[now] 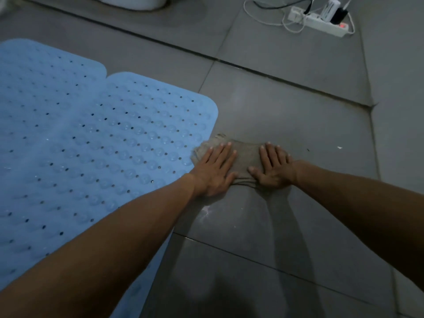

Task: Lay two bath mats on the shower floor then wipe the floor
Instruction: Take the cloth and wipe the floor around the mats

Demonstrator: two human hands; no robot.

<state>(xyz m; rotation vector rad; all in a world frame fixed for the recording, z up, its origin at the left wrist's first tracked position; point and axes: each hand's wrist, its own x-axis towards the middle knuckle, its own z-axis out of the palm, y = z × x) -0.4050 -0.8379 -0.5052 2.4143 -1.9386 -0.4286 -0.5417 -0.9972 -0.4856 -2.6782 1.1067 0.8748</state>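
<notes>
A: While the left hand (pixel 214 169) and right hand (pixel 274 167) lay flat with straight fingers, pressing the cloth (pixel 246 154) onto the grey floor (pixel 286 115), how did it look to handle?

B: Soft, limp and light, I'd judge; best pushed under the palms. Its left end touched the nearer blue mat (pixel 114 138), with the second mat (pixel 46 72) edge to edge beyond.

A: Any writing?

B: None readable, even on the power strip (pixel 321 21).
</notes>
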